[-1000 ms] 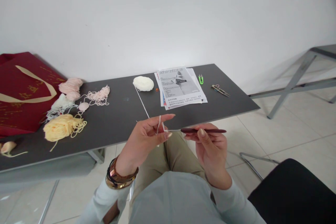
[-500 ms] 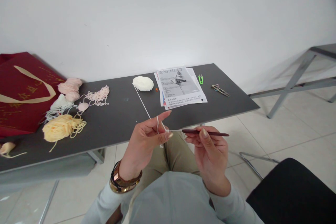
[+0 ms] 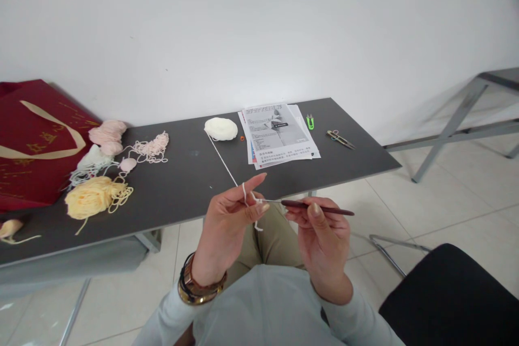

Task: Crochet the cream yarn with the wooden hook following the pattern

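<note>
My left hand is raised over my lap, its thumb and fingers pinching a strand of white yarn looped over the outstretched index finger. That strand runs back across the dark table to a white yarn ball. My right hand is closed on a dark brown crochet hook, held level, with its thin metal tip at the yarn loop by my left fingertips. A short yarn tail hangs below my left thumb.
On the table lie printed sheets, green snips, small scissors, yellow yarn and pink yarn. A red bag sits at the left end. A black seat is at lower right, a metal frame beyond.
Both hands have drifted slightly lower and to the right together. The hook tip has stayed at the loop, and the yarn tail now hangs lower under my left thumb.
</note>
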### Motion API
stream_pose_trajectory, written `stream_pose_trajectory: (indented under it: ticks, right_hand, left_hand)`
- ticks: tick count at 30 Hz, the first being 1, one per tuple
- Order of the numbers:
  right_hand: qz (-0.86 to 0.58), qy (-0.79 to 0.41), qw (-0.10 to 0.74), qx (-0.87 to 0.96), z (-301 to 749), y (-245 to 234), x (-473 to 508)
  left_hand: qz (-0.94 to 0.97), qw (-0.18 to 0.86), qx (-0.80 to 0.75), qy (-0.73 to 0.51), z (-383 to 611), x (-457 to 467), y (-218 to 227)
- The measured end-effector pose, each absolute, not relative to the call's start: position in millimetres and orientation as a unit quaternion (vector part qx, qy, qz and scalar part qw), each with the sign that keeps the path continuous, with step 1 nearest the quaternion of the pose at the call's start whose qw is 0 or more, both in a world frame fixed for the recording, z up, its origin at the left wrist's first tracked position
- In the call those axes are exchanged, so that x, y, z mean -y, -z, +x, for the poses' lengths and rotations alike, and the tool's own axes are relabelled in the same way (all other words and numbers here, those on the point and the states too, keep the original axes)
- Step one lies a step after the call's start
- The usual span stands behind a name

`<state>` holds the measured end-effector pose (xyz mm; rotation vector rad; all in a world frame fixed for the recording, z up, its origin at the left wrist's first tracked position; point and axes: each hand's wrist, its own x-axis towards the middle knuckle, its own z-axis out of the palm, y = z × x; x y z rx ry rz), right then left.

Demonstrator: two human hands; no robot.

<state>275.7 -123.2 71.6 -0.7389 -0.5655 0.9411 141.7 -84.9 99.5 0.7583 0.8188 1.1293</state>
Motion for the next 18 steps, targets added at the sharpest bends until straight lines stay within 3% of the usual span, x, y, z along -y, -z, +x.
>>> stream_pose_trajectory:
  ticks: [18]
  right_hand:
    - [-0.322, -0.457, 0.786, 0.264, 277.3, -72.1, 122.8]
  left_hand:
    - [0.337, 0.702, -0.355, -0.518, 140.2, 82.1, -99.1]
